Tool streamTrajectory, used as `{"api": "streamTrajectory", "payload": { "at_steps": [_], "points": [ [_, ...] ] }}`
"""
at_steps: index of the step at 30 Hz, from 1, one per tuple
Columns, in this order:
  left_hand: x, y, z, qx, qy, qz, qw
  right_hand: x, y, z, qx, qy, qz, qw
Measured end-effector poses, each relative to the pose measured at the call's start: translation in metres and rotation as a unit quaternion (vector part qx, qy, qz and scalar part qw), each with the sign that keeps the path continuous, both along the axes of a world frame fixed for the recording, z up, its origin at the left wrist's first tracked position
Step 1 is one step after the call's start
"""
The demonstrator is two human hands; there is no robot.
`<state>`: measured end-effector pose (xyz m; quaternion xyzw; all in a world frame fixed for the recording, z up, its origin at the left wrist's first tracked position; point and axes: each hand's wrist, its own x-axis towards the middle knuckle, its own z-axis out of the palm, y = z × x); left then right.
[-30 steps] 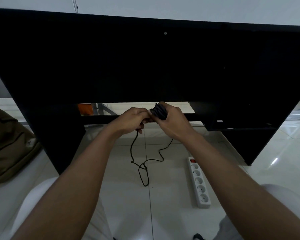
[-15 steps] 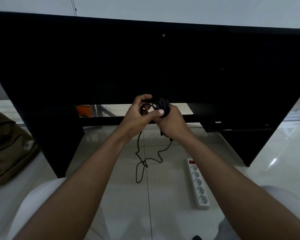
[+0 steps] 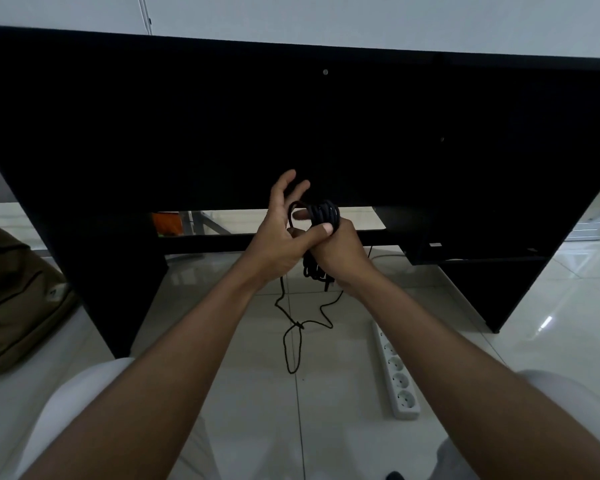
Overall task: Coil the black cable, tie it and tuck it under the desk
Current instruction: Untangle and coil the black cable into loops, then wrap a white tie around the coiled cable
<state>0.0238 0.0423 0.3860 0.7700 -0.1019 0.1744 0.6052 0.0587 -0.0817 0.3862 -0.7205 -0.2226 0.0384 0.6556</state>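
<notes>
The black cable [image 3: 323,216] is bunched into a tight coil in front of the black desk [image 3: 222,133]. My right hand [image 3: 343,251] is closed around the coil, with loops showing above and below the fist. My left hand [image 3: 278,233] touches the coil from the left, its thumb pressed across the strands and its fingers spread upward, with one strand looped past them. A loose tail of cable [image 3: 291,341] hangs from the hands and trails in a loop on the white tiled floor.
A white power strip [image 3: 395,372] lies on the floor to the right of the loose tail. A brown bag [image 3: 11,289] sits at the left. The desk's low crossbar [image 3: 205,242] and dark side panels frame the opening; an orange object [image 3: 165,221] shows behind.
My left hand has risen and opened its fingers while carrying a strand around the coil. The loose tail on the floor has grown shorter and been drawn closer to the hands.
</notes>
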Motion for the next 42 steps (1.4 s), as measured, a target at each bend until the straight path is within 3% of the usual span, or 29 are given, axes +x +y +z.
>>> {"api": "streamTrajectory", "payload": {
  "at_steps": [6, 12, 19, 25, 36, 42],
  "points": [
    [0.000, 0.006, -0.002, 0.122, 0.031, 0.003, 0.992, -0.002, 0.001, -0.006, -0.059, -0.035, 0.012, 0.998],
    [-0.001, 0.005, -0.002, 0.090, 0.118, 0.005, 0.989, -0.001, 0.002, -0.001, -0.100, -0.054, 0.017, 0.993],
    [-0.007, 0.004, -0.004, 0.080, 0.117, -0.025, 0.990, -0.004, -0.003, 0.000, -0.159, -0.096, 0.065, 0.980],
    [-0.009, -0.003, -0.001, 0.064, 0.138, 0.004, 0.988, -0.003, 0.000, -0.003, -0.123, -0.110, 0.033, 0.986],
    [-0.005, 0.004, 0.006, -0.073, 0.072, 0.070, 0.992, -0.004, 0.000, -0.007, -0.084, -0.030, 0.081, 0.993],
    [-0.009, -0.003, 0.005, -0.096, 0.107, 0.066, 0.987, -0.007, 0.005, -0.011, -0.072, -0.058, 0.111, 0.990]
  ]
}}
